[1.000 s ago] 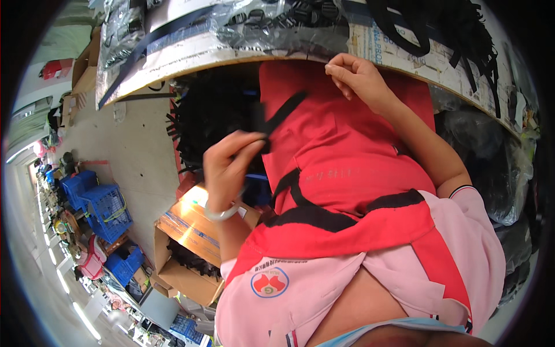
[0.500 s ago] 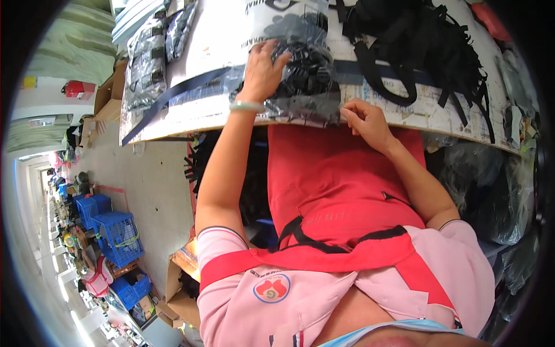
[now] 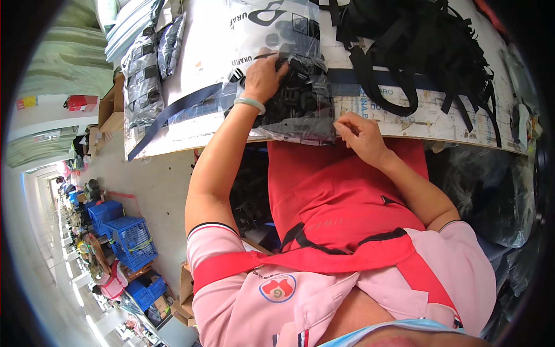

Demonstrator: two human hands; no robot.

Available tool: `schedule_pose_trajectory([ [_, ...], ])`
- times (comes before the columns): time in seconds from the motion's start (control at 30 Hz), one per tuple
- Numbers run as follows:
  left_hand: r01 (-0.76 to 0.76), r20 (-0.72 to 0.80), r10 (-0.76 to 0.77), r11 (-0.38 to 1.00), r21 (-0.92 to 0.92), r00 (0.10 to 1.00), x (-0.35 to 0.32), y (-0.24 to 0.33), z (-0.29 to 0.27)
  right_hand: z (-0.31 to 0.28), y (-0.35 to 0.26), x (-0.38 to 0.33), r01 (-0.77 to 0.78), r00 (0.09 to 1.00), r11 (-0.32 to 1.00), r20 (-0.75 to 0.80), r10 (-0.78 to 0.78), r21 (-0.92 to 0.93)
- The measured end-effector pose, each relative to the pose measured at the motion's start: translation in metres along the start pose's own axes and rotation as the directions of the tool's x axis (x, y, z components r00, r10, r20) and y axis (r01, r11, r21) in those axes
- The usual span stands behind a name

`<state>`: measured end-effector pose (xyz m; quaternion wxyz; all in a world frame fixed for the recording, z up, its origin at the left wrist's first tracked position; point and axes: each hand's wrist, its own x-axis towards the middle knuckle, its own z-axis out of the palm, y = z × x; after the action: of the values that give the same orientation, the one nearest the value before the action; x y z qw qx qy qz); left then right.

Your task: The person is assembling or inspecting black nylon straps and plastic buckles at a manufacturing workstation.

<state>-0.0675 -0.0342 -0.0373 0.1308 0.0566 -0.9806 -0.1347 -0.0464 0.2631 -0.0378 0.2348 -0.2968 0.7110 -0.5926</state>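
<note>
A clear plastic bag [image 3: 277,36] with dark print lies at the table's near edge, its lower part filled with black plastic buckles [image 3: 298,87]. My left hand [image 3: 263,81], a pale bangle on its wrist, presses into the bag's left side with bent fingers; the fingertips are partly hidden among plastic and buckles. At the bag's lower right edge, my right hand [image 3: 363,136] is closed in a pinch by the plastic, though the exact contact is hard to see. Under the bag, a dark blue strap [image 3: 191,103] runs across the table.
A pile of black webbing straps [image 3: 399,52] covers the table's right side. Several filled clear bags [image 3: 141,84] lie at the left. The white table's edge [image 3: 462,143] curves before me. Blue crates [image 3: 132,240] and cardboard boxes stand on the floor at left.
My left hand has gone from spread fingers to bent fingers pressing into the bag. The bag and both hands appear slightly lower in the picture, and the whole view has shifted a little.
</note>
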Motion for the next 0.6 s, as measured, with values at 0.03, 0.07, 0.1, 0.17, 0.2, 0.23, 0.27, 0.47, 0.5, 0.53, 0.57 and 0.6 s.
schedule_pose_trajectory([
  [0.03,0.002,0.005,-0.003,1.0,0.005,1.0,-0.002,-0.003,-0.003,0.001,0.001,0.001,-0.001,1.0,1.0,0.002,0.001,0.007],
  [0.07,0.049,-0.011,-0.051,0.989,-0.138,0.999,-0.001,-0.005,-0.007,0.003,0.001,0.001,0.044,0.999,0.998,-0.02,-0.045,-0.052],
  [0.1,0.091,-0.02,-0.101,0.956,-0.279,0.995,-0.001,-0.006,-0.01,0.004,0.002,0.001,0.088,0.995,0.99,-0.04,-0.093,-0.114],
  [0.17,0.433,0.111,-0.429,0.794,-0.427,0.896,-0.002,-0.01,-0.015,0.005,-0.001,0.001,0.072,0.997,0.992,-0.034,-0.076,-0.099],
  [0.2,0.51,0.239,-0.504,0.511,-0.692,0.83,-0.001,-0.009,-0.02,0.004,-0.001,0.001,0.051,0.998,0.995,-0.032,-0.054,-0.086],
  [0.23,0.525,0.387,-0.519,0.145,-0.839,0.762,0.001,-0.007,-0.027,0.003,-0.001,0.001,0.046,0.998,0.995,-0.037,-0.049,-0.083],
  [0.27,0.442,0.472,-0.411,-0.171,-0.881,0.78,-0.003,-0.016,-0.029,0.003,0.0,0.001,0.04,0.999,0.996,-0.028,-0.043,-0.077],
  [0.47,0.25,0.587,-0.157,-0.796,-0.551,0.794,-0.025,-0.008,-0.033,0.006,-0.003,-0.001,0.055,0.997,0.996,-0.045,-0.058,-0.071],
  [0.5,0.264,0.628,-0.215,-0.772,-0.578,0.748,-0.027,-0.001,-0.034,0.006,-0.003,-0.001,0.051,0.997,0.995,-0.05,-0.056,-0.087],
  [0.53,0.265,0.577,-0.139,-0.785,-0.56,0.805,-0.03,-0.004,-0.03,0.007,-0.003,-0.002,0.051,0.998,0.995,-0.044,-0.055,-0.091],
  [0.57,0.259,0.575,-0.143,-0.788,-0.558,0.806,-0.032,-0.002,-0.029,0.008,-0.003,-0.002,0.046,0.998,0.995,-0.042,-0.05,-0.092],
  [0.6,0.242,0.57,-0.197,-0.761,-0.602,0.798,-0.032,0.001,-0.029,0.007,-0.002,-0.002,0.039,0.998,0.995,-0.043,-0.044,-0.093],
])
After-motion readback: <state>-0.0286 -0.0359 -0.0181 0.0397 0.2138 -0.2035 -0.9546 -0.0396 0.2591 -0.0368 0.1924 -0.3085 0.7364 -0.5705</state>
